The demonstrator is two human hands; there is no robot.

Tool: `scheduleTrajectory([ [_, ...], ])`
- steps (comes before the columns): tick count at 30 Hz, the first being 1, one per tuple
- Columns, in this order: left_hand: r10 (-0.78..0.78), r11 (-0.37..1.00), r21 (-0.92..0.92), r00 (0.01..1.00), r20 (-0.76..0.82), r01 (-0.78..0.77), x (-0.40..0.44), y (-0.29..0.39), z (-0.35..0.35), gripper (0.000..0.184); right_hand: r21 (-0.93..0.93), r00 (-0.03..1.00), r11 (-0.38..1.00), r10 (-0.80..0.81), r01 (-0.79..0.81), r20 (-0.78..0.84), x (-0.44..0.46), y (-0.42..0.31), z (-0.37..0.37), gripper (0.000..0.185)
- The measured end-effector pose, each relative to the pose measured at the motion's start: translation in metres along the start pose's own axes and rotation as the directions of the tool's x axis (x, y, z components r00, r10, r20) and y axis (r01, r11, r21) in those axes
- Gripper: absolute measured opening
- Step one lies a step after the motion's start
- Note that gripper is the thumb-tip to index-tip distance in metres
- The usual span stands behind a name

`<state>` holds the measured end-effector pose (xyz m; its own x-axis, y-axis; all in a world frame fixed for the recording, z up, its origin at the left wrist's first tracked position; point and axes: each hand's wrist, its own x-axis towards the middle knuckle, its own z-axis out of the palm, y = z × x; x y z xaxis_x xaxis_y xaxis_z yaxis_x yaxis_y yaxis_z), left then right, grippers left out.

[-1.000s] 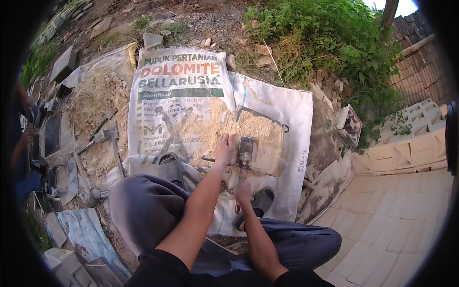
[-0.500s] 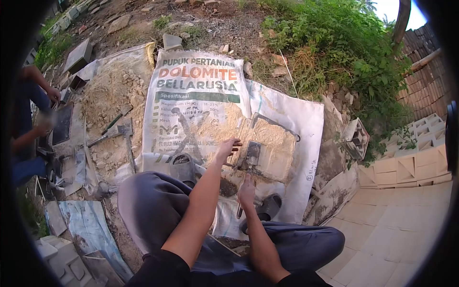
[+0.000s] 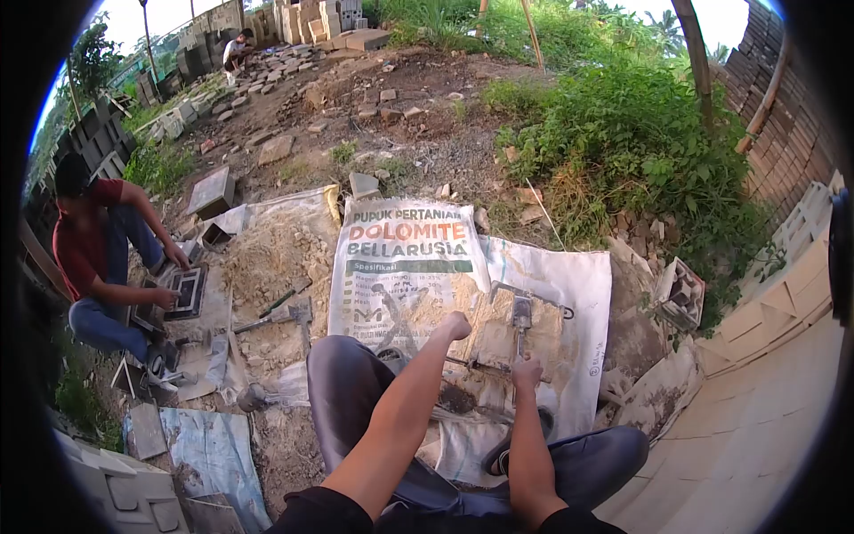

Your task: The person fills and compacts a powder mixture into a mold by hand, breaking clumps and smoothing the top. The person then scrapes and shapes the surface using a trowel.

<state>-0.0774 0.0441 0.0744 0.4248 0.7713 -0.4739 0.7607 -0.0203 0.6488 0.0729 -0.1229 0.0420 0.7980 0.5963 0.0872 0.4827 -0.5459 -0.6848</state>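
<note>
My right hand [image 3: 527, 370] is wrapped around the handle of a trowel. The small rectangular metal blade of the trowel [image 3: 521, 311] lies over pale powder [image 3: 544, 334] that fills a dark-edged rectangular mould [image 3: 511, 288], near its far side. My left hand [image 3: 457, 327] is closed by the mould's left side; whatever its fingers hold, if anything, is hidden. Beneath the mould lies a white printed sack [image 3: 405, 233], with more loose powder [image 3: 454, 298] heaped left of the mould.
A co-worker [image 3: 111, 249] in a red shirt crouches at left over a dark mould [image 3: 185, 292]. Between us are a sand pile [image 3: 267, 254] and a hoe-like tool [image 3: 289, 313]. Pale blocks [image 3: 747, 356] are stacked at right, near a patterned block [image 3: 679, 292]. Another person [image 3: 237, 52] squats far off.
The view has tilted up and shifted left. The trowel blade has moved away from me, towards the mould's far side. My left hand's fingers, spread before, are now curled.
</note>
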Motion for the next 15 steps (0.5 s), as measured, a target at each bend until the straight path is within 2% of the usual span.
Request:
scheduleTrajectory([
  [1, 0.053, 0.989, 0.135, 0.997, 0.06, -0.061, -0.006, 0.009, -0.009, 0.033, 0.021, 1.0, 1.0, -0.007, 0.007, -0.011, 0.008, 0.017, 0.004, 0.02],
  [2, 0.206, 0.954, 0.206, 0.975, 0.086, -0.219, -0.002, 0.012, -0.015, 0.031, 0.016, 0.995, 1.0, -0.004, 0.005, -0.098, 0.014, 0.039, 0.016, 0.019],
  [3, 0.208, 0.95, 0.223, 0.975, 0.075, -0.219, -0.013, 0.022, -0.026, 0.031, 0.009, 0.983, 1.0, 0.003, -0.001, -0.181, 0.016, 0.047, 0.023, 0.02],
  [4, 0.325, 0.925, 0.197, 0.945, 0.038, -0.326, -0.03, 0.038, -0.039, 0.031, 0.028, 0.983, 1.0, 0.007, -0.002, -0.183, 0.013, 0.036, 0.017, 0.02],
  [5, 0.435, 0.886, 0.176, 0.9, 0.002, -0.428, -0.047, 0.052, -0.052, 0.031, 0.124, 0.981, 0.991, 0.079, -0.057, -0.178, 0.008, 0.017, 0.009, 0.019],
  [6, 0.474, 0.871, 0.156, 0.88, -0.014, -0.467, -0.061, 0.062, -0.06, 0.034, 0.214, 0.975, 0.97, 0.152, -0.115, -0.163, 0.005, 0.002, 0.003, 0.018],
  [7, 0.47, 0.871, 0.165, 0.883, -0.009, -0.462, -0.079, 0.073, -0.065, 0.034, 0.222, 0.974, 0.967, 0.16, -0.123, -0.158, 0.005, -0.005, 0.005, 0.018],
  [9, 0.524, 0.81, 0.284, 0.851, 0.043, -0.513, -0.117, 0.098, -0.069, 0.037, 0.344, 0.995, 0.934, -0.074, 0.092, -0.065, 0.011, -0.013, 0.011, 0.018],
  [10, 0.524, 0.808, 0.284, 0.85, 0.057, -0.517, -0.136, 0.109, -0.071, 0.037, 0.342, 0.996, 0.936, -0.06, 0.079, -0.066, 0.01, -0.028, -0.001, 0.018],
  [12, 0.527, 0.705, 0.369, 0.796, 0.299, -0.605, -0.163, 0.124, -0.073, 0.039, 0.619, 0.967, 0.776, -0.05, -0.119, 0.248, -0.001, -0.076, -0.046, 0.021],
  [13, 0.525, 0.701, 0.357, 0.786, 0.327, -0.617, -0.165, 0.126, -0.072, 0.039, 0.611, 0.97, 0.78, -0.02, -0.138, 0.244, 0.001, -0.081, -0.053, 0.021],
  [15, 0.462, 0.714, 0.347, 0.782, 0.418, -0.607, -0.162, 0.121, -0.07, 0.041, 0.661, 0.931, 0.693, 0.039, -0.288, 0.364, 0.001, -0.08, -0.056, 0.024],
])
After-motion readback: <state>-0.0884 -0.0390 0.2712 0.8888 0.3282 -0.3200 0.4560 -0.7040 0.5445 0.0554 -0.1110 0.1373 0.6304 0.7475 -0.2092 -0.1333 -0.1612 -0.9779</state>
